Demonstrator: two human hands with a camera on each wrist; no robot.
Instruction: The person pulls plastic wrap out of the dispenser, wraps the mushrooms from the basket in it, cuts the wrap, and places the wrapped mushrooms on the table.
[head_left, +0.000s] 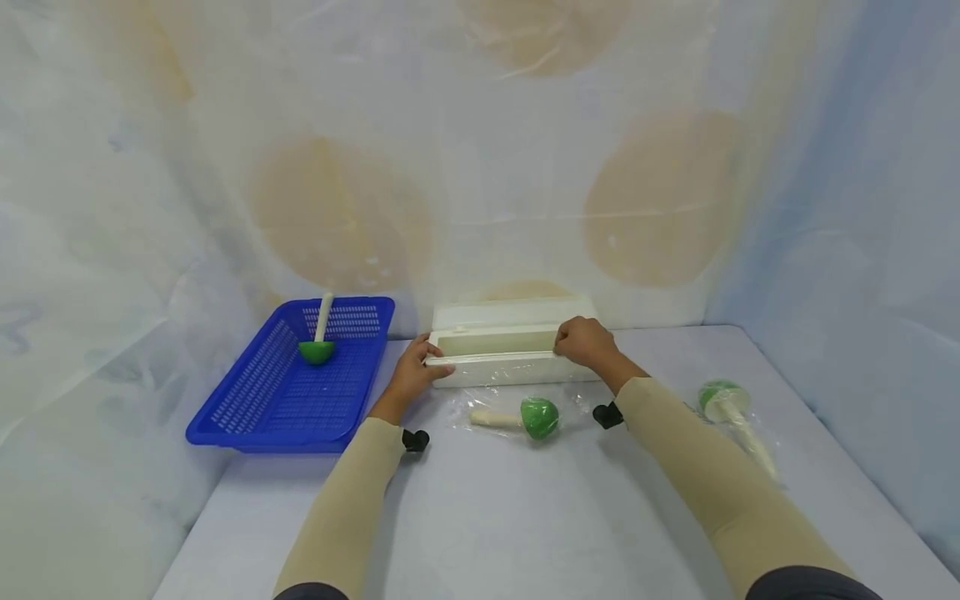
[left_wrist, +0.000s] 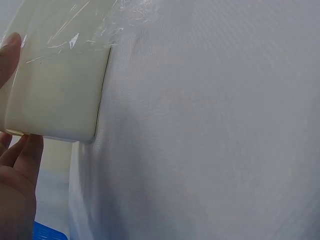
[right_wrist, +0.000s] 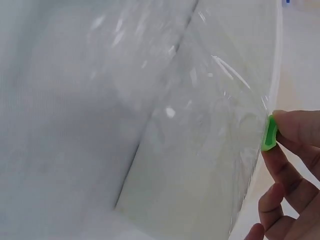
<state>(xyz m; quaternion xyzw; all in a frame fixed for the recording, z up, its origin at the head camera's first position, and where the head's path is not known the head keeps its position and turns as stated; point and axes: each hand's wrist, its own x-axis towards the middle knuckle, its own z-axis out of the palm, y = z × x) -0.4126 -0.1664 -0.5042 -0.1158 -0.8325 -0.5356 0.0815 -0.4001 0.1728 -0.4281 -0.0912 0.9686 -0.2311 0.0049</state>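
A long white cling film box (head_left: pixel 510 371) stands at the back of the table with its lid raised. My left hand (head_left: pixel 409 372) grips its left end, thumb on the front face and fingers at the end face (left_wrist: pixel 60 100). At the right part of the front rim, my right hand (head_left: pixel 587 342) pinches a small green slide cutter (right_wrist: pixel 270 132) between thumb and index finger. Clear film (right_wrist: pixel 200 80) hangs over the box front and spreads onto the table. On it lies a ladle (head_left: pixel 538 418) with a green bowl and cream handle.
A blue plastic basket (head_left: pixel 288 446) at the left holds another green and cream ladle (head_left: pixel 317 351). To the right, beyond my right forearm, lies a third ladle (head_left: pixel 738 417) wrapped in clear film. Plastic-sheeted walls enclose the back and sides of the white table (head_left: pixel 510 517).
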